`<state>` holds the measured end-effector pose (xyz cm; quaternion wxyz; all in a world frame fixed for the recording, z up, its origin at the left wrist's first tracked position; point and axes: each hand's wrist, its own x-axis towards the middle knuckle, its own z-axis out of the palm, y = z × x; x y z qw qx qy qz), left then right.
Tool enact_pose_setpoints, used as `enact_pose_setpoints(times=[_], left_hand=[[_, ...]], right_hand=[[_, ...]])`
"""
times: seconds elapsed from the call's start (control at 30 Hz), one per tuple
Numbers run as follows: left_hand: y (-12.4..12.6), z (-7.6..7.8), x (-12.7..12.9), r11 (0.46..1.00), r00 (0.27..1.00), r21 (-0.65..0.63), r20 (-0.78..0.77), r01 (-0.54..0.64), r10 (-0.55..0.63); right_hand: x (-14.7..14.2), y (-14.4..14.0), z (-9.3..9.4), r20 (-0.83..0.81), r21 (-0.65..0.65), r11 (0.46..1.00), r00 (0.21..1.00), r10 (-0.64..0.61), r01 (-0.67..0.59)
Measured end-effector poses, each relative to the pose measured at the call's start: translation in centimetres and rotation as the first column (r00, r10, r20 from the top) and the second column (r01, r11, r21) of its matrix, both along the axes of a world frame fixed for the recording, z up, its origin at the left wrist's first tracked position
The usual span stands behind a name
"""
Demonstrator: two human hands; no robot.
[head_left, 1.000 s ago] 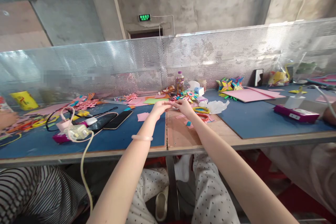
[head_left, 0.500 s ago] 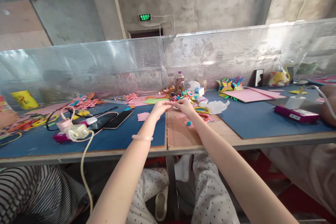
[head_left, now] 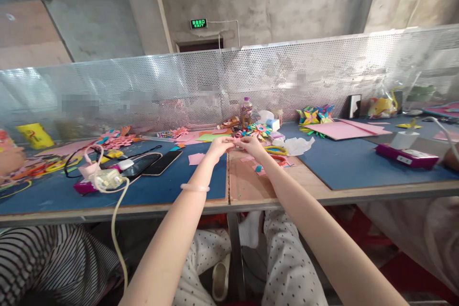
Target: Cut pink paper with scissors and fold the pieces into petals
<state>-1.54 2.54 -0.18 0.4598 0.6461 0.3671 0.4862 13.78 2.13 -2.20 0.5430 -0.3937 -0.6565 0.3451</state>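
Both my hands meet above the table's middle, fingers pinched together. My left hand (head_left: 219, 147), with a pale bracelet (head_left: 194, 187) on its wrist, and my right hand (head_left: 251, 145) hold a small pink piece of paper (head_left: 237, 141) between their fingertips. Most of that paper is hidden by the fingers. Pink paper squares (head_left: 196, 158) lie left of my left hand. Scissors with orange handles (head_left: 278, 161) and pink scraps are beside my right hand. Just behind it stands a multicoloured paper flower (head_left: 259, 131).
A phone (head_left: 162, 163), cables and a plugged power strip (head_left: 84, 187) lie to the left. A drink bottle (head_left: 246, 112) and tissue box (head_left: 273, 125) stand behind my hands. Pink sheets (head_left: 344, 130) and a purple box (head_left: 407, 157) are right. People sit on both sides.
A bit more of the pink paper shows between my fingertips. My arms stay nearly in place. The neighbour's hand on the far left has risen slightly.
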Motion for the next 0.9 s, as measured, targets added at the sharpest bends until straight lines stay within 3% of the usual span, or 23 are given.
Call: enact_pose_setpoints(times=[0.27, 0.67, 0.9], left_hand=[[0.6, -0.4, 0.0, 0.999, 0.999, -0.008, -0.020, 0.045, -0.045], [-0.3, 0.4, 0.3, 0.976, 0.998, -0.219, -0.047, 0.018, -0.029], [-0.7, 0.4, 0.2, 0.980, 0.997, -0.194, -0.050, 0.049, -0.060]], right_hand=[[0.3, 0.7, -0.4, -0.055, -0.026, 0.999, 0.998, -0.020, 0.019], [0.1, 0.3, 0.0, -0.003, 0.033, 0.993, 0.994, -0.111, 0.111], [0.3, 0.4, 0.0, 0.019, 0.074, 0.989, 0.992, -0.128, 0.126]])
